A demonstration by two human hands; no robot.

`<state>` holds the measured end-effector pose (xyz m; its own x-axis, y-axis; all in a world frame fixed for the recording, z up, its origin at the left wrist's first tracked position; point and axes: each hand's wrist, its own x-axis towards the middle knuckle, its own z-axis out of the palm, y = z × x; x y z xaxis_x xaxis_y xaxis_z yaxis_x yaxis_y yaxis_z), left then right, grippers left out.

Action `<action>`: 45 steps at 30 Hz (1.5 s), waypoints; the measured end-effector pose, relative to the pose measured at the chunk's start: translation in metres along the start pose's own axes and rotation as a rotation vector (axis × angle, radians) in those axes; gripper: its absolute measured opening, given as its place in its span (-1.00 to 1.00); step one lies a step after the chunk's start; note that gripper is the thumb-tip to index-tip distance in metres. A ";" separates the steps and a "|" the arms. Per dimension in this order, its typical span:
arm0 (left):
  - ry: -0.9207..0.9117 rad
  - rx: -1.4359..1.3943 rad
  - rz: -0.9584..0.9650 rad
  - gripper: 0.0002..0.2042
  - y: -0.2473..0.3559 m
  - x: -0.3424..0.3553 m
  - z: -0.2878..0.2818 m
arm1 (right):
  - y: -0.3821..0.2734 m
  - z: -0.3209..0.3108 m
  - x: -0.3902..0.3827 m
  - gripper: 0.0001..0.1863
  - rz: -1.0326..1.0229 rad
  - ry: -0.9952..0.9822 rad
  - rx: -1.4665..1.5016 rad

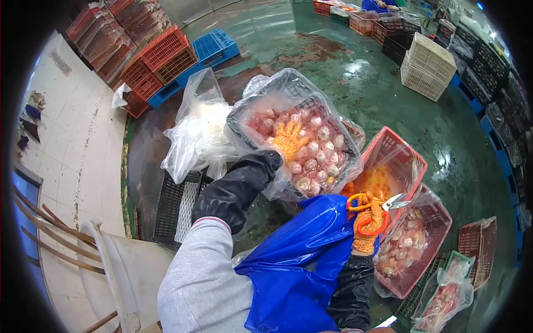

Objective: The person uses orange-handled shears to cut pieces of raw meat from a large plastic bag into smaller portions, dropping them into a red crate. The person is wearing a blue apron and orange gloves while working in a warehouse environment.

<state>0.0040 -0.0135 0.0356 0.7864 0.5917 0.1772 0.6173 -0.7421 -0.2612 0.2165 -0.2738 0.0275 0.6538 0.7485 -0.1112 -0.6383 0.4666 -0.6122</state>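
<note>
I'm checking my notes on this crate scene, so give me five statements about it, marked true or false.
1. The right hand holds scissors with orange handles. True.
2. The left hand grips a knife. False: its fingers are spread over round wrapped items in a plastic-lined crate.
3. Two cream crates are stacked on the floor. True.
4. The person's apron is yellow. False: it is blue.
5. White plastic lies left of the plastic-lined crate. True.

Pinkish-white round pieces [313,147] lie heaped in a plastic-lined crate [239,129]; orange-handled scissors [391,203] point rightward, slightly spread.
</note>
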 end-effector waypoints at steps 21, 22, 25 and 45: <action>-0.157 -2.335 -0.540 -0.75 -0.008 0.003 0.067 | 0.008 -0.024 0.010 -0.55 0.147 -0.065 0.024; -0.265 -2.639 -0.396 -0.77 0.007 0.005 0.023 | -0.002 -0.010 0.005 -0.55 0.077 -0.064 0.012; 0.025 -2.539 -0.914 -0.74 0.029 -0.007 0.006 | -0.003 0.003 0.000 -0.57 0.049 -0.069 -0.001; 0.147 -0.615 -0.048 -0.65 0.129 0.104 0.000 | -0.007 0.009 -0.005 -0.48 0.158 0.012 0.100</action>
<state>0.1651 -0.0474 0.0204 0.7252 0.6120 0.3154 0.5183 -0.7868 0.3351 0.2135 -0.2764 0.0397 0.5464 0.8110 -0.2091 -0.7703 0.3886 -0.5056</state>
